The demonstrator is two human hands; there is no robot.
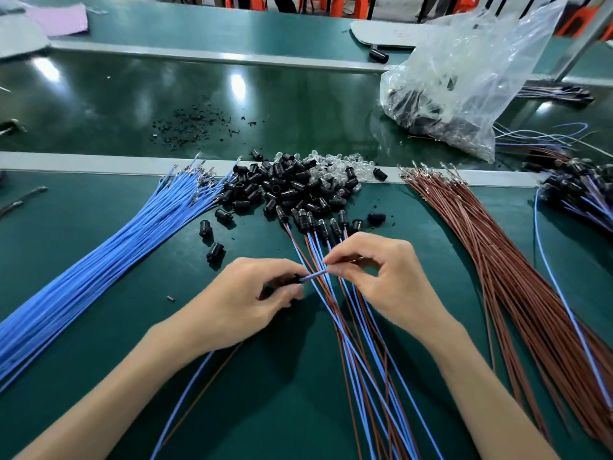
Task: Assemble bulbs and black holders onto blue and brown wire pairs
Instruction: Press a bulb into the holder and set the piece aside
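Head-worn view — forward and down, close above the bench (282, 393).

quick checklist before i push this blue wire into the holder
1. Left hand grips the black holder: ok.
2. Right hand pinches the blue wire close to its end: ok.
3. Wire tip meets the holder's opening: looks ok; how deep it sits, cannot tell.
4. Matching brown wire ready in hand: cannot tell.
5. Finished pairs lie right under the working wire and cross it: not ok, may snag.
6. Loose holders and clear bulbs in stock just ahead: ok.
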